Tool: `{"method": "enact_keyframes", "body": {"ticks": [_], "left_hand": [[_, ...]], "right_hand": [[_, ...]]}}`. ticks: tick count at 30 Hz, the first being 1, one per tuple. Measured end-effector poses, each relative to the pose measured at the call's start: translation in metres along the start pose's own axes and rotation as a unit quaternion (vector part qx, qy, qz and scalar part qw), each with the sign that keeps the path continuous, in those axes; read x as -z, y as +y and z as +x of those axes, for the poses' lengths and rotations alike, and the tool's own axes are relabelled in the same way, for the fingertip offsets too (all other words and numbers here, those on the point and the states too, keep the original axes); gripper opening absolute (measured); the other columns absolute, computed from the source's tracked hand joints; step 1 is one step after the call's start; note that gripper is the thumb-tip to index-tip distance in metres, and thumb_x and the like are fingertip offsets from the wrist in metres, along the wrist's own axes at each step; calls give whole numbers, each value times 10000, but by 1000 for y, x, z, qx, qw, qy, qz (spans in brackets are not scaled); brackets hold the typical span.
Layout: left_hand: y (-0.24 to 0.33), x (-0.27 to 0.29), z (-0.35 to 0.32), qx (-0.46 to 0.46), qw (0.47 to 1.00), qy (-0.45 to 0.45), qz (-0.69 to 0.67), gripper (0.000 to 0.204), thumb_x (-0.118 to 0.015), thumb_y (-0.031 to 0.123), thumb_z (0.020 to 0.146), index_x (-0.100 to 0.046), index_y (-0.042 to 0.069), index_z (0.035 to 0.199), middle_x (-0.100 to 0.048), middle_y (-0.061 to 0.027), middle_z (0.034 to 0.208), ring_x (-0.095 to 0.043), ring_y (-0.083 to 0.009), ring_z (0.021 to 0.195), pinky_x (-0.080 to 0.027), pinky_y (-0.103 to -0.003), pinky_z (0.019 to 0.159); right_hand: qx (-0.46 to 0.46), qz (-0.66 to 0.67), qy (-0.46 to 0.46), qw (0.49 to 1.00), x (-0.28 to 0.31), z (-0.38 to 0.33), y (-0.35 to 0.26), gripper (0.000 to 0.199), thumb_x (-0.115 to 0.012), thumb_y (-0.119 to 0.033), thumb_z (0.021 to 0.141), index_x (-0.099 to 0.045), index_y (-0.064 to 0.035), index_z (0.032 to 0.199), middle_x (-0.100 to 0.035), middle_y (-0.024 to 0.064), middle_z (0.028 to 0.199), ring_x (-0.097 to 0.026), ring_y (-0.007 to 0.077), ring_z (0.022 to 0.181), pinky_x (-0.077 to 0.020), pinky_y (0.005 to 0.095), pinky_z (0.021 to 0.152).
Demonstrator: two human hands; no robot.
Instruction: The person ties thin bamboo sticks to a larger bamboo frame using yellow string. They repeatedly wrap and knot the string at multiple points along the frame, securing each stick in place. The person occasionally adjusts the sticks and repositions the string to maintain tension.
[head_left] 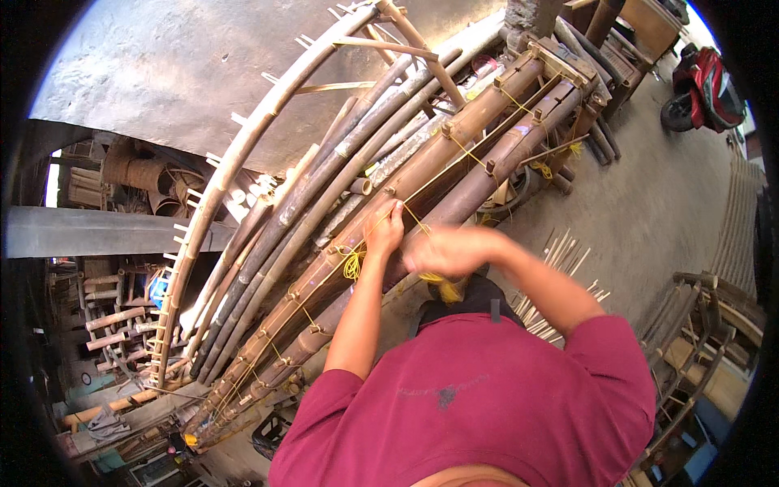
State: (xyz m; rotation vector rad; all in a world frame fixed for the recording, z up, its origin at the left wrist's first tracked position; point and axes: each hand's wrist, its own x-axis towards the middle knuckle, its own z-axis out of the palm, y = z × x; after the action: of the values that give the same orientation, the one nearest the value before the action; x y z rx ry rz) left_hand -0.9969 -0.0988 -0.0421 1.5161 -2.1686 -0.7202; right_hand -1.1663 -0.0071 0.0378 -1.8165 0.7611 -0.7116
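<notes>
Two long brown bamboo poles (464, 197) run side by side from lower left to upper right in front of me. Thin yellow cord (464, 152) zigzags between them around short wooden pegs (445, 130). My left hand (383, 230) is closed at the far pole beside a peg, pinching the cord there. My right hand (449, 252), blurred by motion, is curled like a fist over the near pole. A stretch of cord runs from the peg to it. Below my left hand hangs a loose yellow cord bundle (351, 264). More yellow strands show under my right hand.
Beyond the poles lie several dark bamboo lengths (284, 231) and a curved bamboo frame with pegs (223, 178), near a grey wall (195, 77). Thin sticks (564, 260) lie on the floor to my right. A red motorcycle (714, 93) stands at far right.
</notes>
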Motion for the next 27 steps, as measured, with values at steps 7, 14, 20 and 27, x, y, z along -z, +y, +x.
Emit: {"method": "enact_keyframes", "body": {"ticks": [7, 14, 20, 27], "left_hand": [[42, 34, 44, -19, 944, 40, -326, 224, -540, 168, 979, -687, 4, 939, -654, -44, 787, -598, -117, 728, -485, -276, 701], [-63, -15, 126, 27, 993, 88, 80, 379, -542, 352, 930, -672, 5, 1010, -677, -232, 914, -656, -391, 897, -497, -488, 786], [-54, 78, 60, -44, 996, 10, 77, 395, -494, 318, 943, -652, -16, 1085, -660, -271, 973, -640, -417, 954, -494, -494, 838], [-128, 101, -89, 9, 994, -103, -19, 341, -620, 255, 887, -596, 12, 1125, -664, -228, 1058, -638, -357, 1025, -484, -451, 879]], "right_hand": [[-138, -60, 128, 980, -70, -37, 59, 419, -519, -303, 923, -600, -21, 623, -586, 215, 628, -577, 413, 645, -476, 469, 762], [-78, -319, 152, 932, -98, -28, 47, 165, -618, -202, 789, -648, -45, 832, -658, 174, 792, -624, 355, 757, -454, 465, 852], [-131, 167, 15, 977, -206, 11, 47, 309, -613, -211, 889, -592, -51, 1152, -651, 90, 1044, -607, 223, 963, -477, 354, 880], [9, 497, 611, 616, -224, 118, 18, 173, -511, -178, 930, -574, -61, 819, -617, 64, 852, -576, 174, 827, -478, 336, 753]]}}
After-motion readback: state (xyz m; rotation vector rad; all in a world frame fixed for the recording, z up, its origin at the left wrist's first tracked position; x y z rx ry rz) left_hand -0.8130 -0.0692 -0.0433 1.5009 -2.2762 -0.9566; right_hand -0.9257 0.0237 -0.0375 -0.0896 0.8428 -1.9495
